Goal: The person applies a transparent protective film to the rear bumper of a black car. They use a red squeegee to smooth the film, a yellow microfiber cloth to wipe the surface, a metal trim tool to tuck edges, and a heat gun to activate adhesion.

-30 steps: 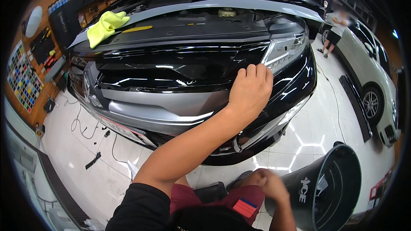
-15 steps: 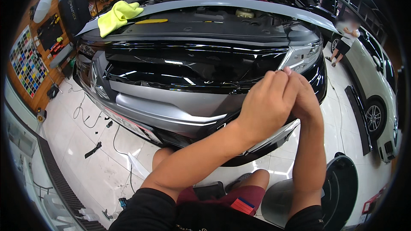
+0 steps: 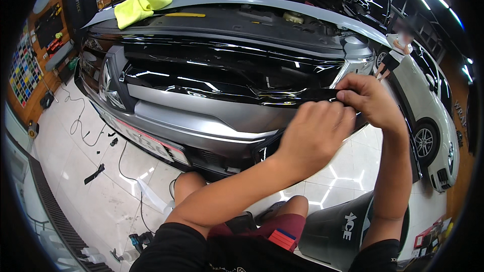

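At the car's front (image 3: 201, 121), right end of the grille, both hands pinch a black film (image 3: 302, 95): left hand (image 3: 315, 136), right hand (image 3: 370, 103). Thin, limp, probably clingy; best held by its edge.

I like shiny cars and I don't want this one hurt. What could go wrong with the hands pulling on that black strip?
The glossy black strip looks thin where the right hand pinches it, so it might crease or tear. The left hand presses beside it, so fingerprints could mark the gloss. The cables on the floor might trip someone.
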The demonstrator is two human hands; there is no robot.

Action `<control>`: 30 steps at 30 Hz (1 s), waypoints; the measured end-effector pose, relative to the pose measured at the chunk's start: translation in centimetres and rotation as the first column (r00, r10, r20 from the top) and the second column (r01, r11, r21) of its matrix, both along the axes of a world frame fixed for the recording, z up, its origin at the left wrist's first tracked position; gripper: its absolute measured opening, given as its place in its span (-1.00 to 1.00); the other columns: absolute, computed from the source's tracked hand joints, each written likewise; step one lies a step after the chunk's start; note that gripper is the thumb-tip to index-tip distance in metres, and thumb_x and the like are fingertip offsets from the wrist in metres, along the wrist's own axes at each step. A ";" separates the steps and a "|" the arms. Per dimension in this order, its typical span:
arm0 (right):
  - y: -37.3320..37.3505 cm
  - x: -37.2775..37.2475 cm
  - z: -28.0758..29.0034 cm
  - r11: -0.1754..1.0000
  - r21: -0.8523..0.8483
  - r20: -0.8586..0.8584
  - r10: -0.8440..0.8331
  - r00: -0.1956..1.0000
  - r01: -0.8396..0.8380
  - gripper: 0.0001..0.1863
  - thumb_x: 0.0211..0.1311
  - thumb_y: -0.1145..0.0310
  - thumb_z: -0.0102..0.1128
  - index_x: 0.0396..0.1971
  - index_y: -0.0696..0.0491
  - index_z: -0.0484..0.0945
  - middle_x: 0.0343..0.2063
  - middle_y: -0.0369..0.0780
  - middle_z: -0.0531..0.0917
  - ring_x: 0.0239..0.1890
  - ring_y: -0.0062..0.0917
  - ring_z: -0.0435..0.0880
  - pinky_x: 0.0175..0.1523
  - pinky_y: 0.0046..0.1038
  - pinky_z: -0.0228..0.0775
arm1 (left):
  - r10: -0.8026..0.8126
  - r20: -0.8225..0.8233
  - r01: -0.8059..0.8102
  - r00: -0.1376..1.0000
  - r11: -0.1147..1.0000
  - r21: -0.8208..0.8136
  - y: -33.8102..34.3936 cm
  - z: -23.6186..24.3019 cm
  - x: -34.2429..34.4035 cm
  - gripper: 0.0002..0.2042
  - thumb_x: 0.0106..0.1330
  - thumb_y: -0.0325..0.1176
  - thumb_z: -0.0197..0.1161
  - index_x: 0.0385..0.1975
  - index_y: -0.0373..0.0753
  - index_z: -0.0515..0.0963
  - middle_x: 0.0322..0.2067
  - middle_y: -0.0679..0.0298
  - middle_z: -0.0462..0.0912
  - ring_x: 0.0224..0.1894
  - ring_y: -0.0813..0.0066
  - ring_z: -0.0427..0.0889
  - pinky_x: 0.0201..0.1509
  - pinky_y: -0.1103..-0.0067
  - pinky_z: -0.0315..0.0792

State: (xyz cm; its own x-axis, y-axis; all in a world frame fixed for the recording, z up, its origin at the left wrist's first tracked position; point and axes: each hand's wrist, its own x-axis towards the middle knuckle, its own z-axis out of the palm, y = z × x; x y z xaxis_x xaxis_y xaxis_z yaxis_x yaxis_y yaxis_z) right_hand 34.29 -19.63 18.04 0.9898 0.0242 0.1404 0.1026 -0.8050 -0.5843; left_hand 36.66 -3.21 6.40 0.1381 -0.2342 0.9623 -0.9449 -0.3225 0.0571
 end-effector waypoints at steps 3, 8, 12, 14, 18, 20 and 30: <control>-2.1 0.9 -3.2 0.981 0.188 -0.037 -0.046 0.998 0.052 -0.84 0.36 0.43 0.24 -0.18 0.20 0.62 -0.55 -0.39 0.54 -0.52 -0.74 0.50 -0.38 -0.60 0.41 | 0.174 -0.099 -0.165 0.980 0.982 0.093 4.2 -2.4 1.2 -0.61 0.15 -0.30 0.46 -0.07 -0.33 0.58 -0.11 0.08 0.57 -0.02 0.06 0.55 0.11 0.20 0.38; 2.0 -3.1 -2.4 0.985 0.154 0.205 0.047 0.978 -0.079 -0.81 0.32 0.41 0.21 -0.18 0.20 0.63 -0.54 -0.33 0.58 -0.48 -0.72 0.51 -0.30 -0.52 0.47 | 0.371 -0.086 -0.357 0.925 0.924 0.137 11.8 -4.1 5.1 -0.58 0.19 -0.33 0.43 0.02 -0.39 0.59 0.02 0.01 0.58 0.14 -0.05 0.51 0.26 0.15 0.36; 7.2 -4.3 -1.3 0.934 -0.053 0.375 0.346 0.860 -0.353 -0.80 0.21 0.42 0.24 -0.21 0.20 0.61 -0.47 -0.05 0.63 -0.40 -0.20 0.70 -0.22 -0.30 0.53 | 0.320 -0.101 -0.295 0.942 0.934 0.201 12.4 -3.1 5.1 -0.60 0.19 -0.32 0.43 0.00 -0.37 0.61 0.03 0.04 0.58 0.16 -0.06 0.51 0.32 0.15 0.32; 7.5 -4.3 -2.7 0.902 -0.157 0.495 0.425 0.758 -0.403 -0.81 0.20 0.41 0.33 -0.26 0.19 0.60 -0.47 -0.17 0.63 -0.43 -0.44 0.65 -0.26 -0.46 0.45 | 0.297 -0.113 -0.269 0.948 0.939 0.213 12.2 -2.8 5.0 -0.60 0.19 -0.32 0.43 -0.01 -0.37 0.62 0.03 0.04 0.58 0.17 -0.06 0.50 0.33 0.14 0.31; 2.4 -3.3 -3.4 0.988 0.144 0.302 0.004 0.953 -0.050 -0.78 0.25 0.42 0.29 -0.20 0.23 0.59 -0.54 -0.21 0.62 -0.45 -0.62 0.56 -0.30 -0.50 0.43 | 0.258 -0.121 -0.228 0.958 0.949 0.217 11.3 -2.3 4.9 -0.61 0.20 -0.30 0.43 -0.04 -0.40 0.63 0.01 0.02 0.59 0.15 -0.06 0.51 0.32 0.14 0.33; 0.1 -1.6 -5.0 0.980 0.198 0.201 -0.075 0.977 0.034 -0.78 0.26 0.39 0.30 -0.20 0.23 0.59 -0.57 -0.25 0.58 -0.51 -0.61 0.51 -0.35 -0.50 0.37 | 0.236 -0.116 -0.205 0.965 0.951 0.233 10.8 -2.1 4.9 -0.61 0.20 -0.30 0.43 -0.04 -0.41 0.63 0.01 0.01 0.59 0.14 -0.05 0.52 0.31 0.15 0.34; -1.7 2.5 -8.1 0.955 0.256 0.064 -0.172 0.983 0.150 -0.76 0.29 0.32 0.33 -0.20 0.17 0.57 -0.54 -0.39 0.53 -0.51 -0.71 0.46 -0.41 -0.58 0.37 | 0.280 -0.132 -0.239 0.951 0.935 0.262 9.6 -1.9 4.5 -0.60 0.19 -0.29 0.45 -0.05 -0.42 0.62 -0.03 0.01 0.57 0.09 -0.02 0.53 0.22 0.15 0.37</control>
